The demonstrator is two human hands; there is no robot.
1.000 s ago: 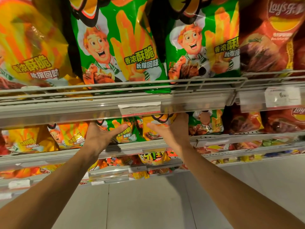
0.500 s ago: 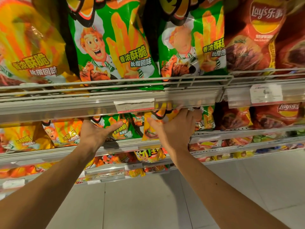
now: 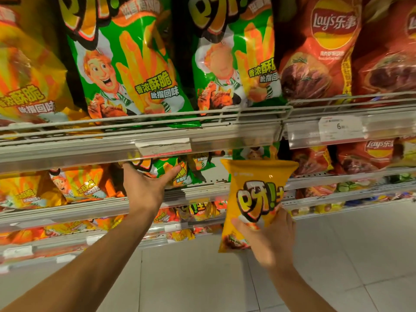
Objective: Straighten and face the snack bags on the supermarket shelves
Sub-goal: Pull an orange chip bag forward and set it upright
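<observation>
Two bare hands are working at the snack shelves in the lower half of the frame. The right hand [image 3: 269, 235], at lower right, is gripping a small yellow snack bag [image 3: 254, 203] by its lower part, thumb across the front and fingers curled behind, and is holding it upright in the air in front of the shelves, logo facing the camera. The left hand [image 3: 144, 188], left of centre, is reaching under the price rail [image 3: 67, 152] with fingers spread wide and is pressing against a small green snack bag [image 3: 171, 170] standing on the second shelf; whether its fingers are curling round the bag cannot be told. Just right of that green bag a bare gap of white shelf back [image 3: 218, 174] is showing. On the top shelf, two large green bags [image 3: 126, 70] are leaning forward against the wire fence [image 3: 225, 115] in the upper centre, with a large yellow bag [image 3: 29, 86] at upper left and red Lay's bags [image 3: 319, 55] at upper right. A price tag [image 3: 340, 128] is sitting under the red bags.
</observation>
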